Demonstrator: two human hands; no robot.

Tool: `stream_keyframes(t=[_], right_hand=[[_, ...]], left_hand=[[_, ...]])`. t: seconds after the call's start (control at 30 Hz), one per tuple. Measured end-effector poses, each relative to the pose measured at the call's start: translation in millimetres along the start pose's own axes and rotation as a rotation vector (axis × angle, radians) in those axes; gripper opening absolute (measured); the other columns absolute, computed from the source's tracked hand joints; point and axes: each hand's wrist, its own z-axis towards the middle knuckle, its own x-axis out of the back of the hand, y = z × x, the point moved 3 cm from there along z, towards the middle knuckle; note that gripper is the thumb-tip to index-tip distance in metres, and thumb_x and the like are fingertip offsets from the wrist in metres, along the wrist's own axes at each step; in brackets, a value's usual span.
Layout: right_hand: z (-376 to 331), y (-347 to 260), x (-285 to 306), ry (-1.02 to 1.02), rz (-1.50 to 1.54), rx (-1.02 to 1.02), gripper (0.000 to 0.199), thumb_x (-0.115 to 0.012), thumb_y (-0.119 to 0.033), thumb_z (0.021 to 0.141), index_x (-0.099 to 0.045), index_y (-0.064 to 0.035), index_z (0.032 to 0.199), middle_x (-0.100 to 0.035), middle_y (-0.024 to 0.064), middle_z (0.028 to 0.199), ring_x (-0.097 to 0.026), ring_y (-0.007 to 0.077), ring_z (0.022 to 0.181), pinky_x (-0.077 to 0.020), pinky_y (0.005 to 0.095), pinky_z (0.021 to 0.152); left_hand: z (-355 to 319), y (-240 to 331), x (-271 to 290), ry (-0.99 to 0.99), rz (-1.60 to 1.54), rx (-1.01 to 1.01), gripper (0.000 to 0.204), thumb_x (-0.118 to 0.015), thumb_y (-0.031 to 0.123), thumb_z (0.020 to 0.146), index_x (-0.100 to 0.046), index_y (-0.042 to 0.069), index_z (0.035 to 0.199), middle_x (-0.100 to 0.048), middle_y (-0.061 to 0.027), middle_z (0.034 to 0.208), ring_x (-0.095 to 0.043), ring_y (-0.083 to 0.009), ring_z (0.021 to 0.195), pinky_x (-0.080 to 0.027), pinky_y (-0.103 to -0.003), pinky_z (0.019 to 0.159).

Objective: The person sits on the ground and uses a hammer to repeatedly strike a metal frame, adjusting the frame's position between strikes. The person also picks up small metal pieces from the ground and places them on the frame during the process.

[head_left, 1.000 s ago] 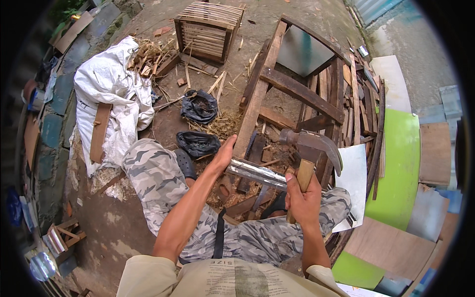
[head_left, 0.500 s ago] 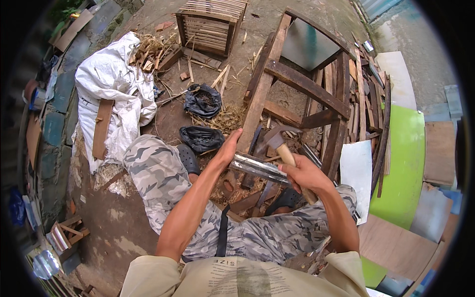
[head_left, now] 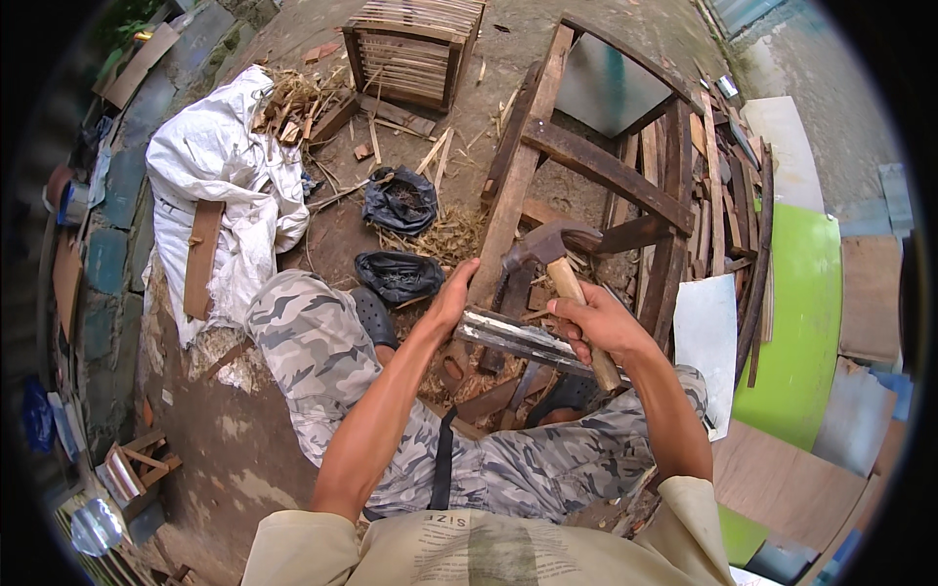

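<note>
A large frame of dark, worn timber (head_left: 608, 174) lies in front of me, its near end between my knees. My left hand (head_left: 455, 295) grips the near left corner, pressed against the outer side, with some fingers hidden by the wood. Across this end runs a bar with chipped white paint (head_left: 518, 335). My right hand (head_left: 598, 322) is wrapped round the wooden handle of a claw hammer (head_left: 565, 277). The hammer's dark metal head hovers over the near part of the frame, its claw pointing right.
Two black plastic bags (head_left: 399, 276) sit left of the frame among wood shavings. Farther left lies a white sack (head_left: 220, 161) with a plank on it. A slatted wooden crate (head_left: 410, 59) stands beyond. Scrap timber (head_left: 718, 186) and a green panel (head_left: 796, 303) lie right.
My right hand has lifted and tilted the hammer, and its head now sits higher above the frame. My left hand stays at the frame's corner.
</note>
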Motion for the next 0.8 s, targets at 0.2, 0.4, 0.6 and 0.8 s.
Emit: stream_keyframes(t=[0.2,0.4,0.6,0.8], right_hand=[[-11,-4,-6,-0.101,-0.084,-0.078,0.022,-0.062,-0.022,0.099,-0.050,-0.0037,0.097,-0.047,-0.0006,0.063,-0.049,0.0106,0.044,-0.0392,0.0292,0.039],[-8,6,-17,-0.155,-0.155,-0.087,0.020,-0.062,-0.022,0.100,-0.051,-0.0055,0.101,-0.047,-0.0017,0.062,-0.047,0.0096,0.042,-0.0377,0.0281,0.039],[-4,13,-15,-0.022,0.018,0.001,0.020,-0.062,-0.020,0.099,-0.050,-0.0033,0.096,-0.048,-0.0003,0.063,-0.050,0.0110,0.045,-0.0415,0.0293,0.040],[-29,12,-20,0.174,-0.237,0.140,0.028,-0.063,-0.025,0.099,-0.054,0.0009,0.095,-0.057,0.0054,0.064,-0.056,0.0148,0.046,-0.0433,0.0340,0.042]], left_hand=[[8,-4,2,-0.016,-0.074,0.002,0.056,-0.040,0.043,0.105,-0.051,0.000,0.138,-0.057,-0.0131,0.133,-0.054,-0.0222,0.119,-0.039,-0.035,0.105],[-13,16,-13,-0.013,-0.124,0.059,0.051,-0.041,0.042,0.104,-0.056,0.002,0.132,-0.063,-0.0123,0.119,-0.062,-0.0209,0.103,-0.049,-0.036,0.092],[-15,21,-17,0.029,-0.105,0.037,0.051,-0.040,0.041,0.103,-0.057,0.001,0.129,-0.065,-0.0134,0.116,-0.065,-0.0213,0.096,-0.053,-0.035,0.084],[-6,17,-8,0.019,-0.018,-0.052,0.051,-0.038,0.041,0.104,-0.059,-0.001,0.125,-0.066,-0.0111,0.109,-0.065,-0.0193,0.089,-0.053,-0.034,0.080]])
